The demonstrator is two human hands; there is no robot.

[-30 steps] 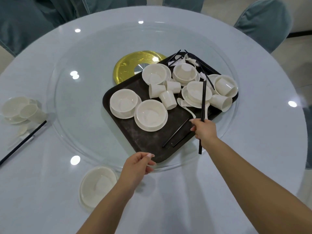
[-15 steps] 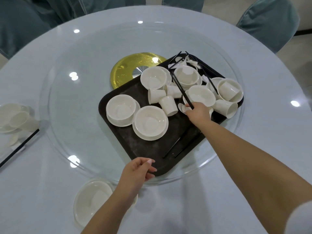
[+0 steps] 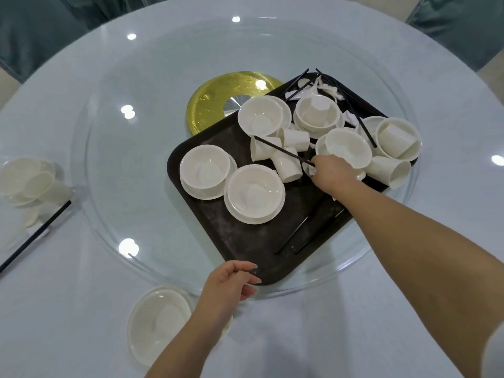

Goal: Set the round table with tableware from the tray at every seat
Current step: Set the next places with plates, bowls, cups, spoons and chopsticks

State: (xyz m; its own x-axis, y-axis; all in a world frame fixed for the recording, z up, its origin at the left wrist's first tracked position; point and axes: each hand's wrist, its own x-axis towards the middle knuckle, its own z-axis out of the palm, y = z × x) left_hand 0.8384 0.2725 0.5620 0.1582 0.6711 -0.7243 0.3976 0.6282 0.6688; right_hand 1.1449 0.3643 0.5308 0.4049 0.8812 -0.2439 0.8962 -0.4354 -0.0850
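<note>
A dark tray [image 3: 245, 241] sits on the glass turntable [image 3: 114, 186], loaded with several white bowls on saucers [image 3: 255, 192], tipped cups [image 3: 289, 166], white spoons [image 3: 327, 90] and black chopsticks [image 3: 297, 233]. My right hand [image 3: 334, 174] reaches over the tray's middle, shut on a black chopstick [image 3: 281, 150] that points up-left across the cups, with its fingers down at a white spoon beside the cups. My left hand [image 3: 229, 285] hovers at the tray's near corner, fingers curled and apart, holding nothing. A white bowl on a saucer [image 3: 158, 323] stands on the table under my left forearm.
A gold disc [image 3: 212, 105] marks the turntable's centre. At the left edge a set place holds a bowl, a cup [image 3: 30, 184] and a black chopstick [image 3: 35, 236]. Blue-grey chairs [image 3: 463, 28] ring the far side of the table.
My right hand moved from the tray's near right edge up to its middle, swinging the held chopstick from upright to pointing up-left. My left hand stayed at the tray's corner.
</note>
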